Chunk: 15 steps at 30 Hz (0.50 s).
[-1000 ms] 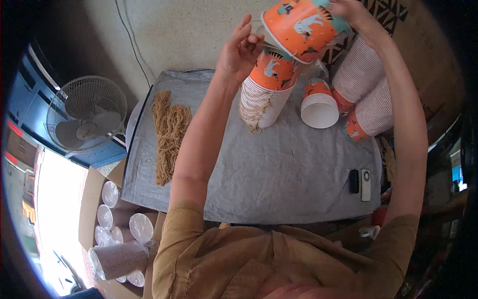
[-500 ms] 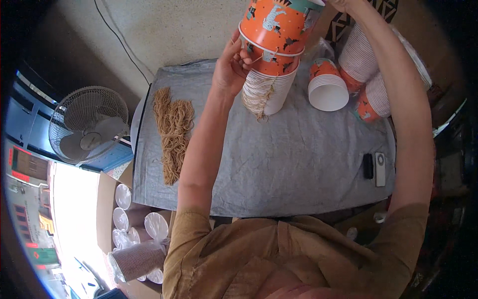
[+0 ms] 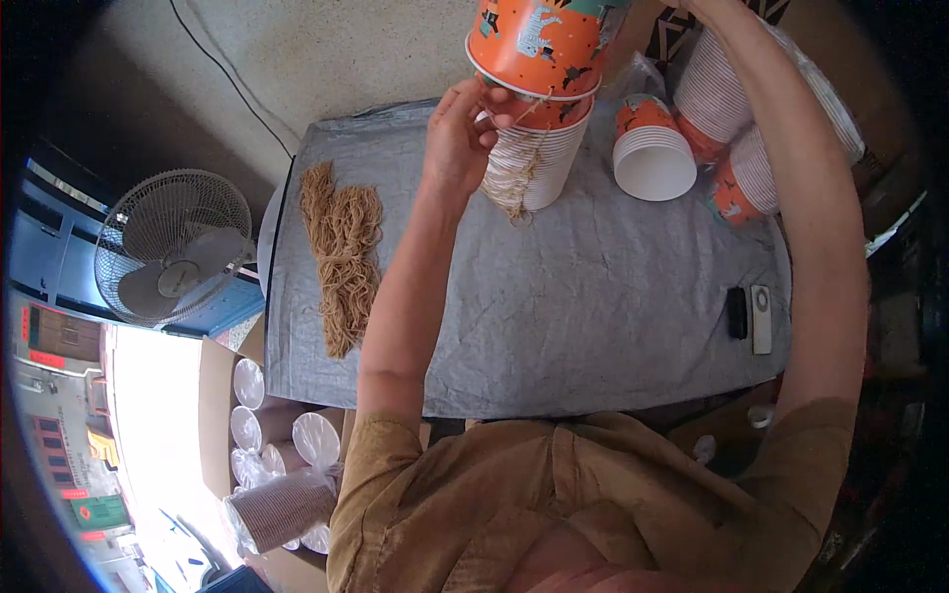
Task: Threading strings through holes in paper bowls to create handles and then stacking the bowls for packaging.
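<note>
One orange bucket (image 3: 539, 47), rim down over a stack (image 3: 560, 163) at 12 o'clock, should prove light, stiff yet crushable, best held by its rim; left grip (image 3: 461, 138) half-curled there, hold unclear; right grip (image 3: 694, 6) cropped, unreadable.

I've got the left hand (image 3: 463, 138) with fingers curled just below the white rim of an orange patterned bucket (image 3: 544, 44), by a string-draped stack of buckets (image 3: 556, 163); right hand (image 3: 684, 5) is mostly cut off up top, so from over here I can't tell its grip; tan twine bundle (image 3: 341, 262) lies on the grey sheet (image 3: 593, 306)
</note>
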Available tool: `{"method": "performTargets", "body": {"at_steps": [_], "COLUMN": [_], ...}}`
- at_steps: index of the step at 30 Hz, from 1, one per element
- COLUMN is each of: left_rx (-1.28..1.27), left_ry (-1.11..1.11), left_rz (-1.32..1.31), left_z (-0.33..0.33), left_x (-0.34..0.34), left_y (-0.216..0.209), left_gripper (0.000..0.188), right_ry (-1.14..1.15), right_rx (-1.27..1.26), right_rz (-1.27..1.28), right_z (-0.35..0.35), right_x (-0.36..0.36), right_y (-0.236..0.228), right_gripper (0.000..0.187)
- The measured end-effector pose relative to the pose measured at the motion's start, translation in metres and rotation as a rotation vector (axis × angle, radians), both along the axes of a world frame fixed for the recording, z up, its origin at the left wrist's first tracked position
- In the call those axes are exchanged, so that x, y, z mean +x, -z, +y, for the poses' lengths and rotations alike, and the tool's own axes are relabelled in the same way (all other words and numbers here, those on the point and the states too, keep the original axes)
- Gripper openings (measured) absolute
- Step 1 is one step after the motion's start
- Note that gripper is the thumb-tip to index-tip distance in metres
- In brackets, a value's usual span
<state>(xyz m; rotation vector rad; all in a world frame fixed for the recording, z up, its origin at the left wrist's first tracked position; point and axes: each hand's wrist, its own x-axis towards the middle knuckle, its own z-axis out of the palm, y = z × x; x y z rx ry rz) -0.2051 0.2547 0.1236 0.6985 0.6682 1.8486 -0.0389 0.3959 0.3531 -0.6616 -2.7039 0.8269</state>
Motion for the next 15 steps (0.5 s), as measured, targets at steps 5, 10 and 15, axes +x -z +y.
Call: {"method": "performTargets", "body": {"at_steps": [5, 10, 15], "left_rx": [-0.005, -0.063, -0.136], "left_ry": [-0.086, -0.237, -0.341], "left_rz": [-0.095, -0.104, -0.076], "left_z": [0.018, 0.023, 0.024], "left_x": [-0.007, 0.002, 0.01], "left_y": [0.022, 0.023, 0.029], "left_gripper": [0.02, 0.02, 0.018], "right_ry": [-0.01, -0.038, -0.079], "right_rx": [0.056, 0.1, 0.053], "right_rz": [0.024, -0.046, -0.075], "right_z": [-0.005, -0.003, 0.0], "right_x": [-0.002, -0.008, -0.013], "right_y": [0.005, 0.011, 0.022], "right_gripper": [0.103, 0.098, 0.093]}}
